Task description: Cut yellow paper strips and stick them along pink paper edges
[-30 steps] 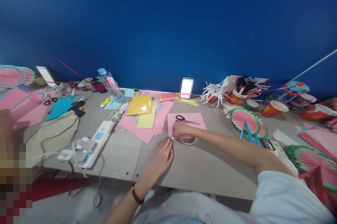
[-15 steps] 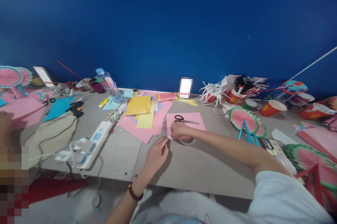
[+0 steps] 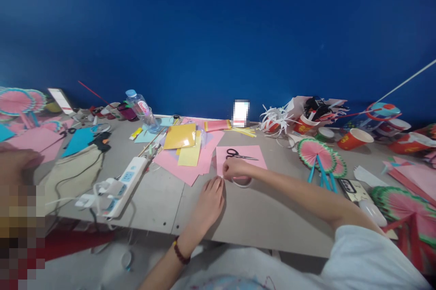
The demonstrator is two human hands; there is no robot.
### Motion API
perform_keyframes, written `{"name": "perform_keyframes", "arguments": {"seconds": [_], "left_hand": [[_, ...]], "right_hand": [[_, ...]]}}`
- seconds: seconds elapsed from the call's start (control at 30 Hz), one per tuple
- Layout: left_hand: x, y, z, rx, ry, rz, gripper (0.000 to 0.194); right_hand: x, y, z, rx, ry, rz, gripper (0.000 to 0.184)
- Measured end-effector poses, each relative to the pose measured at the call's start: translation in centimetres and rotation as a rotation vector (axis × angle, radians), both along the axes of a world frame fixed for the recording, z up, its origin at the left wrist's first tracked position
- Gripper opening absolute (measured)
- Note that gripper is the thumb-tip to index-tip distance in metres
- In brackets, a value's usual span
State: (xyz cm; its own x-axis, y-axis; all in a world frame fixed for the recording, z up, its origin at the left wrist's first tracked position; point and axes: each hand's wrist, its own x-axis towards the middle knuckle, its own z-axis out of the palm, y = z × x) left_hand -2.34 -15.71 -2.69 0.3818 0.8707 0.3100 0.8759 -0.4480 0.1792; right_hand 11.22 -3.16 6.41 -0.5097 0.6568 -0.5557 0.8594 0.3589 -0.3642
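Note:
A square sheet of pink paper lies on the table in front of me. Black-handled scissors rest on top of it, blades pointing right. My right hand is closed at the sheet's lower left edge; whatever its fingertips pinch is hidden. Just below, my left hand lies palm down, fingers stretched out flat and fingertips at the paper's lower left corner. Partly under my right wrist is a roll of tape, overlapping the sheet's near edge.
Left of the sheet are yellow paper packs, a bottle and a power strip. Watermelon-patterned paper fans, a phone and paper cups stand to the right. Another person's hand shows at far left.
My left hand has turned palm down and flattened, its fingers moving slightly right toward the paper's corner. My right hand stays closed at about the same spot. The view has shifted slightly.

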Motion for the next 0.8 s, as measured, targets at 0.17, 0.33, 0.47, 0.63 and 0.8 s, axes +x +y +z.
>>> {"name": "perform_keyframes", "arguments": {"seconds": [0.17,0.33,0.47,0.63,0.8], "left_hand": [[-0.1,0.1,-0.1,-0.002,0.005,0.005,0.05],[-0.1,0.1,-0.5,0.0,-0.017,0.002,0.052],[0.0,0.1,-0.6,0.006,-0.017,0.012,0.051],[0.1,0.1,-0.5,0.0,-0.025,0.024,0.052],[0.3,0.0,-0.5,0.015,-0.021,0.031,0.052]], "right_hand": [[1.3,-0.2,-1.5,0.048,0.137,-0.016,0.023],[2.4,-1.4,-3.4,0.147,0.222,-0.056,0.036],[3.3,-3.2,-4.3,0.328,0.38,-0.177,0.057],[4.0,-5.7,-4.6,0.461,0.343,-0.305,0.037],[4.2,-6.8,-5.5,0.503,0.257,-0.192,0.028]]}}
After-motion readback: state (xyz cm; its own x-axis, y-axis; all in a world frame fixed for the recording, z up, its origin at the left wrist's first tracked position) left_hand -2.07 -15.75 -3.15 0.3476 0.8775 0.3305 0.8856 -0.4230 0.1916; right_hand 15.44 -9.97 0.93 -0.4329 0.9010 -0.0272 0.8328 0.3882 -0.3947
